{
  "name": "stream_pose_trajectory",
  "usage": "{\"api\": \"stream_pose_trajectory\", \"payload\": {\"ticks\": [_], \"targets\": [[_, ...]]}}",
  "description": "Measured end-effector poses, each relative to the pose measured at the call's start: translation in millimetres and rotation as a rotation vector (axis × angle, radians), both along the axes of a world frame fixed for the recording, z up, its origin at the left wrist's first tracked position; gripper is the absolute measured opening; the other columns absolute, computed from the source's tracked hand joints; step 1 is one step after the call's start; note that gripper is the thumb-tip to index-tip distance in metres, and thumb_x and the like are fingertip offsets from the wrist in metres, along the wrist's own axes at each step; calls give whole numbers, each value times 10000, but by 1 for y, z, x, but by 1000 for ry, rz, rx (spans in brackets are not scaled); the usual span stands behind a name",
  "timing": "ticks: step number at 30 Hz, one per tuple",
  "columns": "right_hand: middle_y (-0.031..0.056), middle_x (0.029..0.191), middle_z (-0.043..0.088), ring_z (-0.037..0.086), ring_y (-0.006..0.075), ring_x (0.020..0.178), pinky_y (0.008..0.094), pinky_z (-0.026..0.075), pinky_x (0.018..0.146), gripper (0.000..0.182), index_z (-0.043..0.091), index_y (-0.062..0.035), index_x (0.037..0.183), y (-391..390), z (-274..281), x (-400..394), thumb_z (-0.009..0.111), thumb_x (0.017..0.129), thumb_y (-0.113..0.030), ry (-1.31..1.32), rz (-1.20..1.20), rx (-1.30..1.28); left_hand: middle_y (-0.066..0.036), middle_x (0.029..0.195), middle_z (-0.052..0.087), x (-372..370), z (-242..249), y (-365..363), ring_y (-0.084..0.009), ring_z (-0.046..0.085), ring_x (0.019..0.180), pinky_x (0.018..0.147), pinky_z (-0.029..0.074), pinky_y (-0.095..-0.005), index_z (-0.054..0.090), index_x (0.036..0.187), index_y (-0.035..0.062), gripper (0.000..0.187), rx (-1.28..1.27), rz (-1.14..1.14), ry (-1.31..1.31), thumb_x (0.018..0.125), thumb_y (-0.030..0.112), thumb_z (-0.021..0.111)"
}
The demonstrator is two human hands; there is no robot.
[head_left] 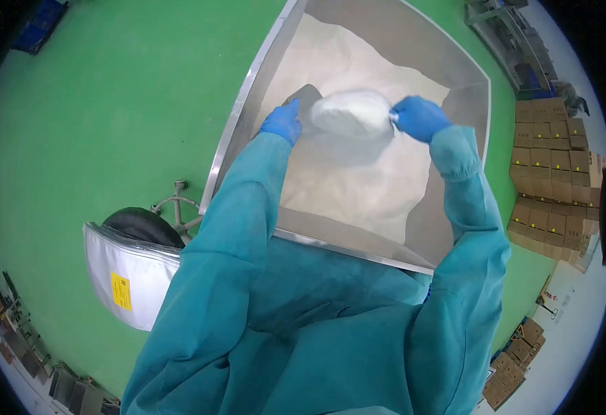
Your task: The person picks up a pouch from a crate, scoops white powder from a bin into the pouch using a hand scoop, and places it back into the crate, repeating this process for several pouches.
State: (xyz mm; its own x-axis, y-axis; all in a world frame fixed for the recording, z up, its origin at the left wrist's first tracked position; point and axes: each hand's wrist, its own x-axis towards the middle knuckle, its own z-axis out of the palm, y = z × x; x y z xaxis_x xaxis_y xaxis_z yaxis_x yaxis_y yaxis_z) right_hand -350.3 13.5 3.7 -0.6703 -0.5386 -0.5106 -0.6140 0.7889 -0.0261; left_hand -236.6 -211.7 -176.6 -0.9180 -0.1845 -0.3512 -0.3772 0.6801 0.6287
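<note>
A large metal bin (248, 86) holds white powder (344, 183). Over its left side, my left hand (283, 123) in a blue glove is closed on a grey scoop (307, 95), whose flat blade lies close over the powder. Across from it, the gloved fingers of my right hand (419, 117) pinch the end of a rounded white bag (351, 114), slightly smeared by motion. The bag hangs above the powder and throws a shadow on it. Its left end comes right up to the scoop.
Left of the bin, silvery pouches with a yellow label (121, 290) lie on a round black stool (142, 225). Stacked cardboard boxes (548, 180) stand to the right, below a metal rack (514, 45). A blue crate (39, 26) sits at the far left on the green floor (123, 111).
</note>
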Motion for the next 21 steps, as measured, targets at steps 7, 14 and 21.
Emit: {"api": "stream_pose_trajectory", "payload": {"ticks": [7,14,21], "targets": [[151,855,651,623,322,799,404,490,740,186,670,-73,817,-88,-52,24,572,721,-198,202,213,-297,-233,1001,603,-3,-16,-7,-381,582,957,853,463,-441,466,1202,80,447,3,50,114,770,155,551],[139,833,636,613,326,792,405,487,701,168,659,-91,853,-68,-2,50,594,700,-118,242,190,-319,-223,1076,581,-2,-6,-8,-358,557,1015,871,451,-404,472,1248,81,486,26,99,22,764,98,514],[100,800,655,629,282,751,423,487,650,215,684,-120,777,55,-192,65,525,779,-264,241,147,-6,-236,1133,553,-6,-18,-11,-363,543,1040,901,434,-403,451,1281,56,533,19,84,72,762,161,512]]}}
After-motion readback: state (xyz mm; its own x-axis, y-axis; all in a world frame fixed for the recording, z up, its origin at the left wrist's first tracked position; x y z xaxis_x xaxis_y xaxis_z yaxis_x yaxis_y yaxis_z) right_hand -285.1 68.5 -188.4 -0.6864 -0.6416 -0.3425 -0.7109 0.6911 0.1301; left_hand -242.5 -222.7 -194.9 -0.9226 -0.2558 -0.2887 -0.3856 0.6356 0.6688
